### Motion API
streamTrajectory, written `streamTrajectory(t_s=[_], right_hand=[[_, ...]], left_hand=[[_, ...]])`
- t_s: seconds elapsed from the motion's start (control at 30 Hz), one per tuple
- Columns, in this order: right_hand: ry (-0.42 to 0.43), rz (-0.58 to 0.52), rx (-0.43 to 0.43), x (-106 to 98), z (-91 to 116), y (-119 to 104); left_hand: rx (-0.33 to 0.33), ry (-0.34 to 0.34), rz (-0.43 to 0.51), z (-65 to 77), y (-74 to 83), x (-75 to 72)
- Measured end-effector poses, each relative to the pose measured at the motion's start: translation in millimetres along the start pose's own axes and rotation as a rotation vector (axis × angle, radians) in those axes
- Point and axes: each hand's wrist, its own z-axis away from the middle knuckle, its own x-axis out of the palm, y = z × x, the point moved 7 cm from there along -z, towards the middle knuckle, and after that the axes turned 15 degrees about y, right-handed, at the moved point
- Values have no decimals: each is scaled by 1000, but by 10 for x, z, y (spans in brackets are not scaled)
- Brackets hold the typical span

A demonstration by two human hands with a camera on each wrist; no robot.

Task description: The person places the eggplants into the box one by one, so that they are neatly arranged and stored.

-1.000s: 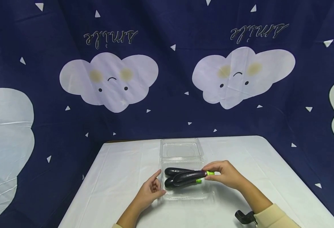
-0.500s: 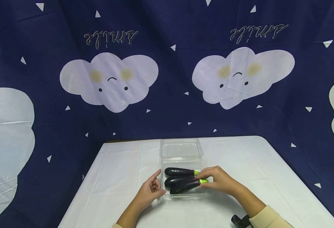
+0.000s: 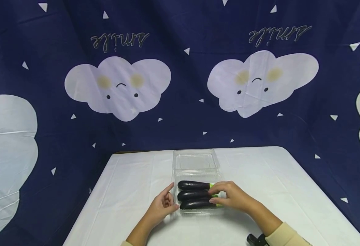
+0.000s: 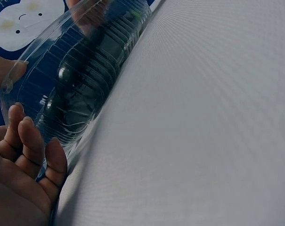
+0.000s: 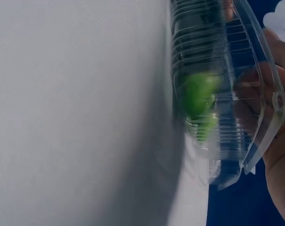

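Note:
Three dark purple eggplants lie side by side in the base of a clear plastic clamshell container [image 3: 198, 173], stems to the right: a back eggplant [image 3: 193, 185], a middle eggplant [image 3: 192, 195] and a front eggplant [image 3: 195, 204]. My left hand [image 3: 159, 209] touches the container's left side, index finger and thumb spread, other fingers loosely bent. Over the stem ends is my right hand [image 3: 233, 195], thumb and fingertips apart, the thumb tip by the front eggplant. In the right wrist view, green stems [image 5: 199, 96] show blurred through the ribbed wall, fingers beyond.
The container's open lid [image 3: 195, 161] lies flat behind its base. A white cloth covers the table [image 3: 130, 184]. A dark blue curtain [image 3: 186, 130] with printed clouds hangs behind it. A black device [image 3: 256, 240] sits by the right sleeve.
My right hand has lowered the held eggplant from atop the others to the front of the container and let go of it. My left hand has stayed in place.

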Motion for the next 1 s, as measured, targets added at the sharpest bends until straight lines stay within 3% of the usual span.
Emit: streamTrajectory(t_s=[0.1, 0.23, 0.37, 0.47, 0.73, 0.87, 1.0], right_hand=[[73, -21, 6, -57, -10, 16], [251, 12, 36, -174, -15, 84], [457, 25, 140, -322, 33, 206], [540, 2, 246, -401, 99, 333], [519, -187, 679, -391, 223, 814], [506, -337, 775, -337, 197, 969], [514, -519, 846, -256, 152, 1072]], left_hand=[[5, 3, -5, 0, 8, -1], [2, 6, -1, 4, 10, -6], [-3, 8, 18, -11, -11, -8], [-5, 39, 15, -56, -24, -41], [-72, 217, -37, -308, 5, -257], [-139, 244, -87, -489, -9, -267], [-200, 211, -92, -683, -50, -190]])
